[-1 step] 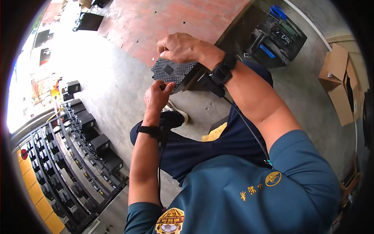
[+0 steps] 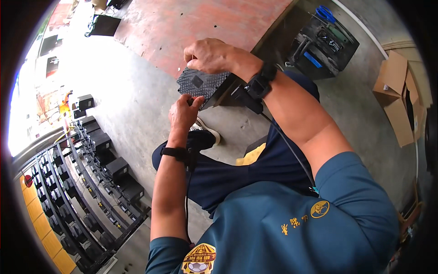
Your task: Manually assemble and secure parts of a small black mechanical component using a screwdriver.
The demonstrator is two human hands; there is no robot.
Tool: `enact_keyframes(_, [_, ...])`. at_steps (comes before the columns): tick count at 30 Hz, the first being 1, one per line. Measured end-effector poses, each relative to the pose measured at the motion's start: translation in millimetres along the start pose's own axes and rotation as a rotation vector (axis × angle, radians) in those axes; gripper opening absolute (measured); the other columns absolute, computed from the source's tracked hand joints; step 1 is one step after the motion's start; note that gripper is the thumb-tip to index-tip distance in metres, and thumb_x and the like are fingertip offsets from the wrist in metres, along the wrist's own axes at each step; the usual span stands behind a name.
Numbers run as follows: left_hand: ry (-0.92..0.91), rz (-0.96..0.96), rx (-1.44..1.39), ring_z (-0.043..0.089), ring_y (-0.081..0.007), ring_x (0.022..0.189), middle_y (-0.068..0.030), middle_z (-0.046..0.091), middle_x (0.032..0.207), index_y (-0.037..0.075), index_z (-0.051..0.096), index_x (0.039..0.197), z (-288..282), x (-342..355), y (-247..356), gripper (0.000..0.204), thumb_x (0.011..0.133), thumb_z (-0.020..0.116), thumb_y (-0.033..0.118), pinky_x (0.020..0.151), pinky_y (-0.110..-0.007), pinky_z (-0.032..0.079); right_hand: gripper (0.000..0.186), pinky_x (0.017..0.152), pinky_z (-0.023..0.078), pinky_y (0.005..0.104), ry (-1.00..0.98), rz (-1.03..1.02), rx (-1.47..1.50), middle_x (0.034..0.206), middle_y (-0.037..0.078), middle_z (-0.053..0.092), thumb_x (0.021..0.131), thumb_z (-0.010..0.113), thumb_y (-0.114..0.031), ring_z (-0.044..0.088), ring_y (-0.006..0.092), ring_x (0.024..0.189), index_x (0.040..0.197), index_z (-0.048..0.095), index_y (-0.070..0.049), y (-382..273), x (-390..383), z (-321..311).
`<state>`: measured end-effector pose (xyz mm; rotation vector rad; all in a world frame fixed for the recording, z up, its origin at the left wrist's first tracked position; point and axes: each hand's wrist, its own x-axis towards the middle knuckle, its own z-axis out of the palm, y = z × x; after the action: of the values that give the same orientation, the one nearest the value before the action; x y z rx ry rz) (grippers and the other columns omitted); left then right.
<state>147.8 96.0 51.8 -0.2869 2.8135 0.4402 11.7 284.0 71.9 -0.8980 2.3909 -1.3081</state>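
Note:
A black box with a dark, ridged, plate-like top stands in front of me between my knees. My right hand is closed in a pinch just above the far edge of that top; what it holds, if anything, is hidden. My left hand is closed at the near left edge of the plate, with something small and dark at the fingertips that I cannot make out. Both wrists carry black straps with devices and cables.
A black tool box with blue scissors stands at the upper right beside an open cardboard carton. A metal rack with several black units runs along the lower left. A yellow pad lies between my legs.

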Motion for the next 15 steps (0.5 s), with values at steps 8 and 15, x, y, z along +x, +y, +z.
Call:
enact_keyframes(8, [-0.012,0.106,0.127,0.070,-0.0363,0.090,-0.0194,0.073,0.091,0.007,0.072,0.104,2.6,6.4,-8.6,0.034,0.086,0.072,0.035,0.080,-0.044,0.054,0.024,0.086,0.054,0.0415,-0.008,-0.009,-0.002,0.098,0.017,0.074,0.089,0.066,-0.023,0.071,0.0325,0.094,0.102,0.072,-0.004,-1.1,2.6,2.6])
enact_keyframes(15, [0.026,0.072,0.023,0.069,-0.0372,0.091,-0.0204,0.072,0.095,0.006,0.070,0.110,1.0,-2.9,-5.4,0.040,0.084,0.074,0.036,0.079,-0.045,0.054,0.025,0.086,0.054,0.0425,-0.035,-0.009,-0.001,0.099,0.016,0.073,0.089,0.065,-0.025,0.070,0.0333,0.095,0.101,0.072,-0.004,-4.6,0.0,2.8])
